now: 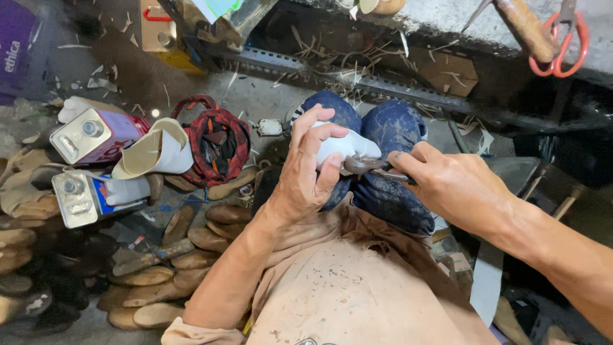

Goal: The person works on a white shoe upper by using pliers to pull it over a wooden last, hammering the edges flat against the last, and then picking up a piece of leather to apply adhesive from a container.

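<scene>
I am clasping a white, smooth, shoe-shaped moulded piece (341, 145) in my left hand (305, 172), thumb over its top and fingers curled under, just above my knees in dusty blue trousers (389, 131); my left grip is clenched around its nearer end, so most of the piece is lying to the right of that grip; its long axis is running roughly left to right, the rounded free end pointing right and slightly away from me; my right hand (454, 186) is pinching a small dark metal tool (373, 167) whose tip is touching the underside of the white piece, just right of my left fingers; the right hand is nearer that free end; left of the white piece, tan leather soles (191, 237) are lying heaped on the floor.
</scene>
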